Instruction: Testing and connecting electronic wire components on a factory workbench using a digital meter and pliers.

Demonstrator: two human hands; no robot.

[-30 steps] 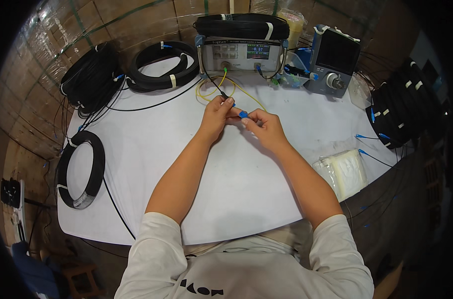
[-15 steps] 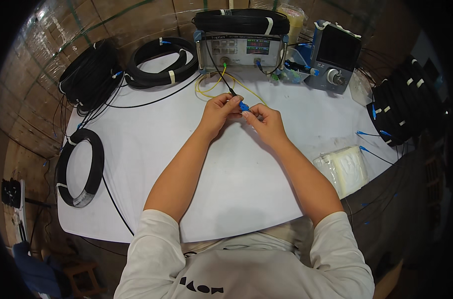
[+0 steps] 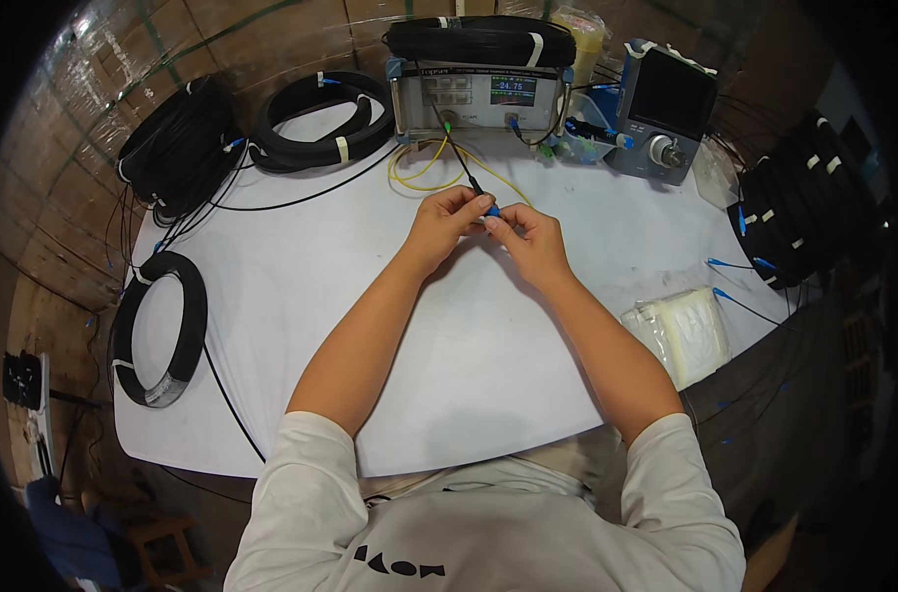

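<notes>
Together both hands (image 3: 490, 225) pinch a blue connector (image 3: 491, 210) above the table (image 3: 301, 266)

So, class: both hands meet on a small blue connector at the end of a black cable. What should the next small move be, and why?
Probably a steady grip while the left hand and right hand align the blue connector, since both pinch it above the white table and its black cable already runs to the test instrument.

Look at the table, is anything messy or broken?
Nothing looks broken or spilled. Both hands, left hand and right hand, meet on a small blue connector. Only the yellow cable lies in loose loops by the meter box.
</notes>
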